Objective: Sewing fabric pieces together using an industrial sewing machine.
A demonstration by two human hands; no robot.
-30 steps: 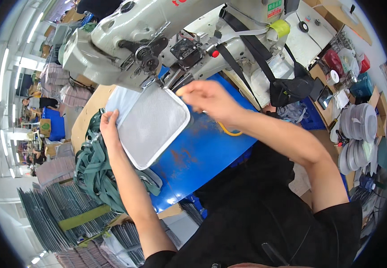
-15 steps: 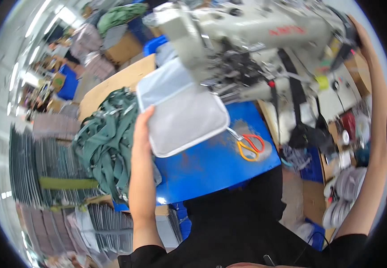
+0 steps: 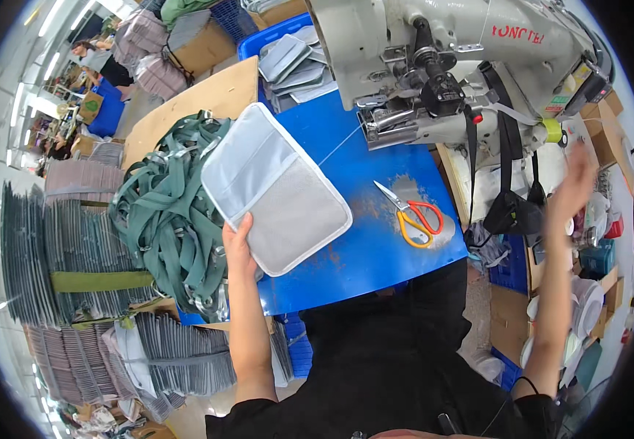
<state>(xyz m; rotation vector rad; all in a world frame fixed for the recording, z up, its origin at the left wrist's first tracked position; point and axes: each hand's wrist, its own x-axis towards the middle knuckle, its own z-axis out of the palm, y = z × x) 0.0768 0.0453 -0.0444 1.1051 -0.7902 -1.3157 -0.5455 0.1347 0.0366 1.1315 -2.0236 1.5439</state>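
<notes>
My left hand (image 3: pixel 239 245) grips the lower left edge of a grey rectangular fabric panel (image 3: pixel 302 212), thumb on top. The panel has rounded corners, white edging and a lighter pocket at its upper end. A thin thread (image 3: pixel 340 145) runs between its edge and the sewing machine (image 3: pixel 434 88). Off to the right, my right hand (image 3: pixel 575 181) is in the air beside the machine, blurred, with its fingers loosely stretched and nothing visible in them. Scissors (image 3: pixel 412 218) with orange and yellow handles lie on the blue tabletop (image 3: pixel 317 274), right of the panel.
Tangled green straps (image 3: pixel 174 197) with metal pieces heap at the tabletop's left. Behind the panel, a blue crate (image 3: pixel 273 38) stands beside stacked grey pieces (image 3: pixel 295 62). Bundled flat panels (image 3: pixel 53 249) pile up far left. White reels (image 3: pixel 588 300) and boxes crowd the right side.
My right hand has come down from the machine's far right end. The panel in my left hand has moved away from the needle area, left and lower, and turned; a thread now shows.
</notes>
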